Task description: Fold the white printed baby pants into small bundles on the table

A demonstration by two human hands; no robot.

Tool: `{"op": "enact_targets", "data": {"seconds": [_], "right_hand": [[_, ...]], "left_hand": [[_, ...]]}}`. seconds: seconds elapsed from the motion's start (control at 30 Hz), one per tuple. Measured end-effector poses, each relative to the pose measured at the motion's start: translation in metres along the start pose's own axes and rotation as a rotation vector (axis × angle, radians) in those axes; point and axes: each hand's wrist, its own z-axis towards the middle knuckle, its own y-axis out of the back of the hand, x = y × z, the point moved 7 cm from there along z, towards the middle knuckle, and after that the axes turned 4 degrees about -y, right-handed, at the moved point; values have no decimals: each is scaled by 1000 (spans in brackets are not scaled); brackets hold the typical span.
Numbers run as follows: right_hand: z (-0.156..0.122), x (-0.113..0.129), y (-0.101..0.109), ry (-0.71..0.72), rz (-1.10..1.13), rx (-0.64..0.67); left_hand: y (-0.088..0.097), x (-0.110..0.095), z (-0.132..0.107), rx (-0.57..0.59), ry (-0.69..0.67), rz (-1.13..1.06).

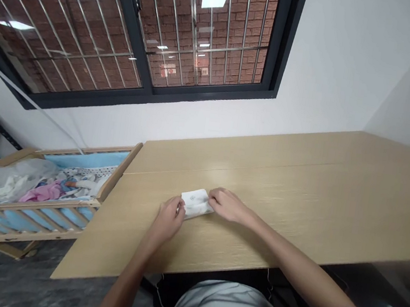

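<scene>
Bright, soft light; white glare on window (140, 29); edges stretched.

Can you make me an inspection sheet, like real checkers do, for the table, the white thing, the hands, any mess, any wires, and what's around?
Surface: pale wood-look table, with a seam running along it.
Things being handled: one small white packet lying on the table; its contents can't be seen.
Clutter: jumbled cloths, one of them pink cloth, inside the wooden crib.
Hands: left hand at the packet's left end, right hand at its right end; fingers bent, exact grip too small to tell.
Cables: thin pale cords hang below the table's near edge; what they connect to is hidden.
Surroundings: white wall, dark-framed window with metal bars and bricks beyond.
</scene>
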Motion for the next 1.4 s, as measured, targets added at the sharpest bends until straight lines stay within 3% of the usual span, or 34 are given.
{"op": "enact_targets", "data": {"seconds": [0.13, 0.27, 0.5, 0.73, 0.8, 0.9, 1.03, 1.2, 1.4], "right_hand": [[37, -16, -12, -127, -62, -61], [60, -31, -34, -201, -81, -100], [68, -45, -59, -268, -103, -126], [67, -47, -54, -309, -67, -137], [63, -39, -48, -268, -81, -182], [52, -13, -47, -68, -150, -235], [40, 11, -77, 109, -213, -99], [39, 8, -104, 140, -239, -8], [45, -1, -103, 59, -205, 12]], "left_hand": [[-5, 17, 38, -38, 81, 89], [-21, 31, 57, -40, 155, 182], [-52, 49, 57, -13, 255, 283], [-55, 50, 56, -46, 274, 311], [-50, 46, 54, -77, 243, 308], [-46, 32, 48, -156, 96, 270], [-68, 8, 40, -109, -171, 120], [-99, 13, 40, 35, -70, 81], [-97, 30, 40, 94, 66, 115]]}}
